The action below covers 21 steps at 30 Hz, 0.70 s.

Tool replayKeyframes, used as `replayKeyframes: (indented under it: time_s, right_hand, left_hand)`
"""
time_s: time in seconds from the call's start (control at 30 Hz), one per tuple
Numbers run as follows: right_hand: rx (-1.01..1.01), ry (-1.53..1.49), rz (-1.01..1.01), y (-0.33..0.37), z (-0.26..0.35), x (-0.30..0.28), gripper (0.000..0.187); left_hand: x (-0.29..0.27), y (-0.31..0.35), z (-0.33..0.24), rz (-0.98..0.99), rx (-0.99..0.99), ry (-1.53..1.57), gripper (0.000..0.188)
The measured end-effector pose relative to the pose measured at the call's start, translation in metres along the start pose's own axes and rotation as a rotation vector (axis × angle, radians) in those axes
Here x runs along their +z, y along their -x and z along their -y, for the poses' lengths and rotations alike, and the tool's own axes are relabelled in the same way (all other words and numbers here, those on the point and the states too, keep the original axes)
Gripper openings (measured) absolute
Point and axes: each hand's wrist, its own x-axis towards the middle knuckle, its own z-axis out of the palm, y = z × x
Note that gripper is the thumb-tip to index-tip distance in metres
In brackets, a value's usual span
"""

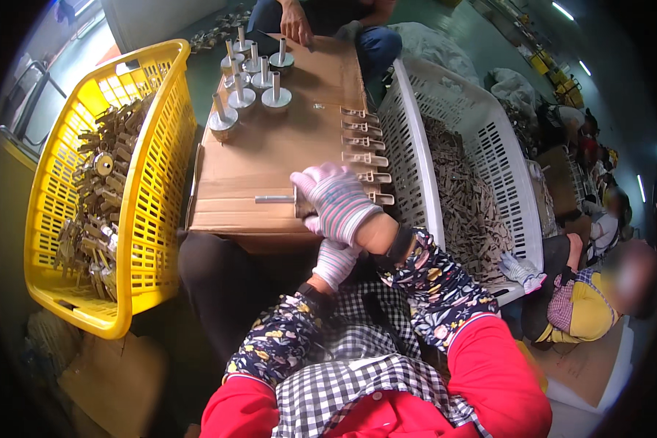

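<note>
Gloved left hand point(336, 261) sits below the cardboard tabletop point(270, 157) edge, fingers curled, grip unclear. Right hand point(337, 202) fingers clamp a metal pin point(274, 198) jutting leftward.

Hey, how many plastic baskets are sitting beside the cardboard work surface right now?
2. A yellow basket of metal parts stands at the left of the cardboard surface; a white basket of small brownish pieces stands at its right. Others may be hidden outside the view.
</note>
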Motion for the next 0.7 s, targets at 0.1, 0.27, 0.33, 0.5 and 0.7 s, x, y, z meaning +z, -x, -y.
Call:
replayKeyframes:
  time_s: [0.1,0.27,0.33,0.5,0.7]
  right_hand:
    - [-0.037,-0.343,-0.181,0.019,-0.020,0.000,0.065]
    - [0.299,-0.454,-0.429,0.062,-0.089,-0.027,0.067]
    - [0.204,-0.326,-0.373,0.071,-0.089,-0.016,0.070]
    - [0.104,-0.221,-0.434,0.065,-0.071,0.003,0.069]
    - [0.017,-0.142,-0.447,0.060,-0.075,0.010,0.070]
  left_hand:
    - [-0.001,0.008,-0.034,0.219,0.085,-0.517,0.022]
    - [0.011,0.021,-0.052,0.075,-0.208,-0.318,0.038]
    - [0.015,0.021,-0.060,0.077,-0.210,-0.326,0.037]
    - [0.014,0.023,-0.057,0.079,-0.210,-0.357,0.040]
    - [0.018,0.026,-0.059,0.058,-0.248,-0.322,0.041]
